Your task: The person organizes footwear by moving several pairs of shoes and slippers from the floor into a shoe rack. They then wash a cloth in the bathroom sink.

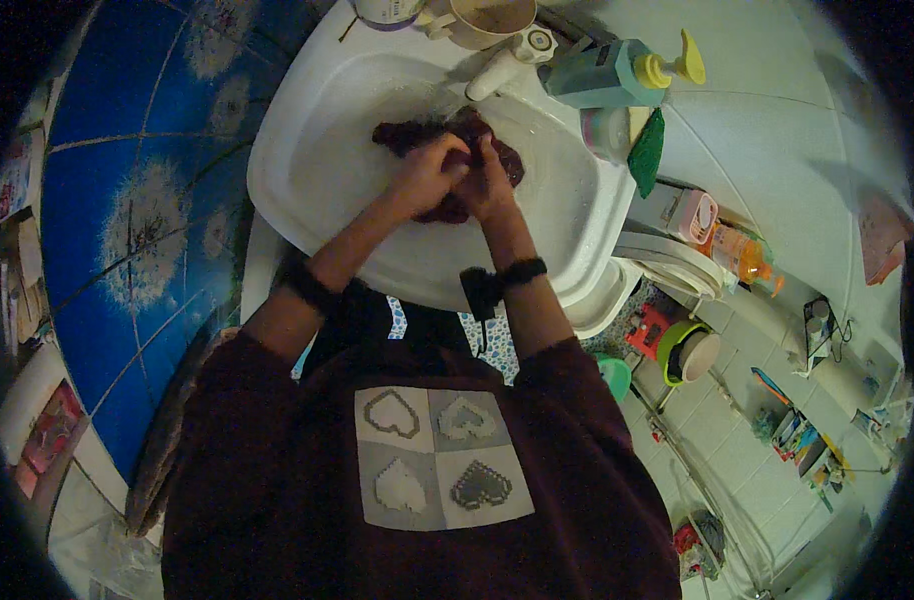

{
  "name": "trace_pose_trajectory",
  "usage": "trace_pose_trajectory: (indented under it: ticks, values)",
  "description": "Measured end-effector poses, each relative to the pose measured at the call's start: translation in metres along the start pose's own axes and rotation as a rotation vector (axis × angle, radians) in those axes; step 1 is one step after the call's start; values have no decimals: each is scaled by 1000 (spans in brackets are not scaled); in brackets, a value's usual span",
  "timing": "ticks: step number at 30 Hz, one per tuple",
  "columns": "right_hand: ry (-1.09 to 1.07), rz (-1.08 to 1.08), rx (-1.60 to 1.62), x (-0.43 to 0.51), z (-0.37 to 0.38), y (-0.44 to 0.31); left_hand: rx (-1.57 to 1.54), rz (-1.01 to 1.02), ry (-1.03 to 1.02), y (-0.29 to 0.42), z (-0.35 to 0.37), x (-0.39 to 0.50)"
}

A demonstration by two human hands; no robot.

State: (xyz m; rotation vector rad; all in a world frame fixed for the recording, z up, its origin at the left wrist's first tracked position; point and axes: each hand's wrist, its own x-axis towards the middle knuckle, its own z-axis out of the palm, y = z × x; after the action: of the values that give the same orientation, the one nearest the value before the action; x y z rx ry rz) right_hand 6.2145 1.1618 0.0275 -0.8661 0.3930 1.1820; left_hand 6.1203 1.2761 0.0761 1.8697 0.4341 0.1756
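Over a white washbasin [329, 165], my left hand [431, 174] and my right hand [491, 176] are close together on a dark red wet cloth [404, 136]. Both hands grip folds of it, and parts of the cloth spread out to the left, to the right and below them. Just above the hands is the basin's tap [498, 73], its spout pointing down over the basin; water seems to run near the cloth. Black bands circle both wrists, and a small black device hangs by the right one.
A beige cup [494, 19] stands behind the tap. A pump bottle [607, 75] with a yellow top, a jar [605, 133] and a green scouring pad [647, 154] line the basin's right rim. Blue tiles [89, 180] cover the left wall. An orange bottle [734, 251] stands farther right.
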Motion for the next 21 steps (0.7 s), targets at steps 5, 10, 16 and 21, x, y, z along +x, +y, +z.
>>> trace_pose_trajectory:
  ticks: [5,10,16,21]
  values:
    - [-189,159,152,13,8,-12,92,128,155,63,28,-40]
    - [-38,-248,-215,-18,31,-11,598,303,388,35,40,-10]
    - [223,-335,-363,-41,37,-36,527,168,333,-62,25,36]
    - [317,-169,-415,-41,7,-43,285,-138,424,-86,7,53]
